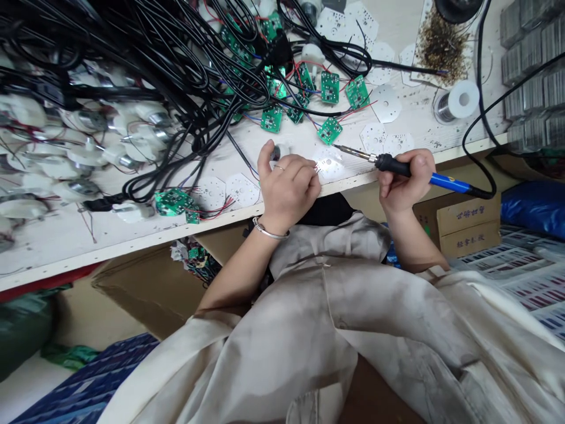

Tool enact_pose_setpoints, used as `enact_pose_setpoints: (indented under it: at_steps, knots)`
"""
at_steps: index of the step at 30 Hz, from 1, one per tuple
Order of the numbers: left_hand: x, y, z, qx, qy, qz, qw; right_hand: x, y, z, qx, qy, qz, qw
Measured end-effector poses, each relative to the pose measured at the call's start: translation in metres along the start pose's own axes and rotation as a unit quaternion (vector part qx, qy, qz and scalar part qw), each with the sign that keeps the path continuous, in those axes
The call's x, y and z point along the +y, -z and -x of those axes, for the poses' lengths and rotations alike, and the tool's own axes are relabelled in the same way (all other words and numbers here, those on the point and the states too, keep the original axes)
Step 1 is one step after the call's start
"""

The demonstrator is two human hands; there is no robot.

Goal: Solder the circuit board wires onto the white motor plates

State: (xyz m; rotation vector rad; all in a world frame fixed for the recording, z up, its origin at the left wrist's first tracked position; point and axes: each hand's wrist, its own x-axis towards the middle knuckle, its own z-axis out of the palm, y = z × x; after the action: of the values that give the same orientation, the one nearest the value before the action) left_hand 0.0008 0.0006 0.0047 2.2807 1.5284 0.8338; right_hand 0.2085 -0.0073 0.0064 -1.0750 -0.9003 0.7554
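Note:
My left hand [286,188] rests at the bench edge, its fingertips pinching thin wire ends at the rim of a white round LED circuit board [329,164]. Its thumb stands beside a small white round part [279,152]. My right hand [404,179] grips a soldering iron with a blue and black handle [424,174]. The iron's metal tip [348,151] points left, just above the white board. Whether tip and board touch is hard to tell. Several green circuit boards with red wires [285,103] lie beyond my hands.
Black cables [176,65] heap over the white bench [132,227], beside white motor assemblies [88,153]. At the back right sit a solder wire spool [459,100], a sheet of brown residue [441,50] and stacked grey packs [529,76]. A cardboard box [468,224] stands below the bench.

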Motion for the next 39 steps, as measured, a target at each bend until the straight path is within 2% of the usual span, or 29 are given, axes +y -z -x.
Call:
enact_pose_setpoints:
  at_steps: [4,10,14,16,19,22,26,29,33,36,39]
  knots:
    - [-0.001,0.002,0.003,-0.019,0.006,0.017,1.000,0.002,0.000,-0.002,-0.003,-0.019,-0.014,1.000]
    - [-0.007,0.027,0.014,-0.013,0.001,-0.021,1.000,-0.001,-0.001,-0.004,0.011,-0.020,-0.014,1.000]
    - [-0.019,0.037,0.009,-0.059,-0.046,-0.059,0.995,-0.004,0.002,-0.009,0.008,-0.025,-0.065,0.998]
    - [-0.026,0.039,0.004,-0.085,-0.057,-0.063,0.993,-0.006,0.006,-0.013,0.007,0.005,-0.072,0.997]
    - [-0.036,0.050,0.002,-0.102,-0.054,-0.048,0.992,-0.007,0.015,-0.023,0.005,0.106,-0.015,0.994]
    - [-0.043,0.074,0.012,-0.120,-0.033,-0.054,0.991,-0.006,0.022,-0.032,-0.005,0.175,0.092,0.980]
    - [-0.050,0.112,0.035,-0.162,0.041,-0.082,0.983,0.000,0.027,-0.034,-0.039,0.185,0.194,0.963]
    - [-0.058,0.132,0.050,-0.163,0.081,-0.111,0.977,0.006,0.030,-0.031,-0.085,0.170,0.259,0.947]
    - [-0.070,0.145,0.061,-0.144,0.121,-0.149,0.971,0.015,0.032,-0.023,-0.139,0.126,0.310,0.932]
    - [-0.065,0.151,0.063,-0.145,0.118,-0.170,0.968,0.016,0.027,-0.012,-0.148,0.159,0.310,0.926]
    - [-0.048,0.151,0.061,-0.159,0.087,-0.176,0.968,0.011,0.016,0.001,-0.144,0.204,0.263,0.932]
